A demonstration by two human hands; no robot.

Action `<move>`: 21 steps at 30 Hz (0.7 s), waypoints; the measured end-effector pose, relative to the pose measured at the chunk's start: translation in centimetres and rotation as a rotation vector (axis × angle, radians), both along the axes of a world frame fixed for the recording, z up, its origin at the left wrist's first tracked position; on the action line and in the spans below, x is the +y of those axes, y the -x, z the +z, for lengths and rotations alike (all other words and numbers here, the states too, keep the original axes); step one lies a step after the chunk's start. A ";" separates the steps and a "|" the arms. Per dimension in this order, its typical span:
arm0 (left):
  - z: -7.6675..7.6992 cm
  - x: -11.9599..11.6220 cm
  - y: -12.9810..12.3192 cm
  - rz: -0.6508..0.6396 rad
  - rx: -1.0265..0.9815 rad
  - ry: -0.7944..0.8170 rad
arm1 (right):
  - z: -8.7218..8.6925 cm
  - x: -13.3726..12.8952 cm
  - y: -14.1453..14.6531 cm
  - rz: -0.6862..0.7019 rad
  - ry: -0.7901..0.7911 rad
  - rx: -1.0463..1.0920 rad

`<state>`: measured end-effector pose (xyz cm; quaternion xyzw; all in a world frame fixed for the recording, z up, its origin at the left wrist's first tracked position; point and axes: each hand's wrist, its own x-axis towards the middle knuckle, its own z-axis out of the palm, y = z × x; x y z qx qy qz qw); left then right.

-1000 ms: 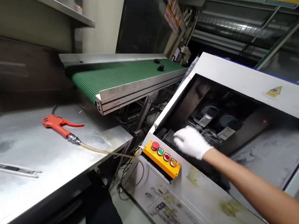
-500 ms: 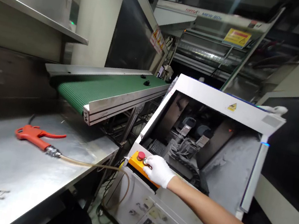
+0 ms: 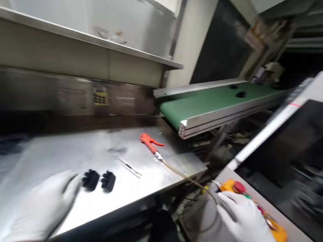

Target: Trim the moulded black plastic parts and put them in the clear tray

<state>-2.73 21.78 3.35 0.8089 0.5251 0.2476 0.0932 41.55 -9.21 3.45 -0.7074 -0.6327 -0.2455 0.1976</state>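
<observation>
My left hand (image 3: 48, 203), in a white glove and blurred by motion, is low over the metal table. Its thumb and forefinger are slightly apart, close beside a black part with knobs on one side (image 3: 90, 180). A second, similar black part (image 3: 108, 181) stands just to the right of the first. On the other side, my gloved right hand (image 3: 244, 225) is at the orange control box (image 3: 279, 233), fingers stretched out and holding nothing. Above the fingers shows the box's red mushroom button (image 3: 238, 187). Whether they touch the box, I cannot tell.
An orange air blow gun (image 3: 148, 141) with a hose lies on the metal table (image 3: 58, 153), near a thin tweezers-like tool (image 3: 128, 167). Behind is a green conveyor belt (image 3: 202, 103) carrying dark parts. A white machine (image 3: 272, 128) stands right; a metal shelf (image 3: 100, 41) juts out above.
The view has swung left, bringing my left hand and the two black parts into sight. My right hand's fingers have come off the button area beside the red button and stretched out.
</observation>
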 end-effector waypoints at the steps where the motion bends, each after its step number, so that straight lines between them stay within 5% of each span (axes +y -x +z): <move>1: 0.5 -0.4 1.1 0.013 0.032 0.034 | -0.4 1.1 0.9 0.085 -0.031 0.011; 4: 1.2 -1.2 1.2 0.014 0.035 0.078 | -0.5 5.5 3.8 0.250 -0.064 0.082; 8: 0.9 -1.6 -0.5 0.032 -0.079 0.078 | 0.3 13.7 7.0 0.297 0.018 0.212; 13: 0.8 -2.5 -1.7 -0.020 -0.286 0.262 | -0.7 22.7 12.3 0.354 0.106 0.258; 21: 0.9 -2.8 -3.1 0.043 -0.065 0.150 | -1.5 27.1 18.9 0.256 0.259 0.225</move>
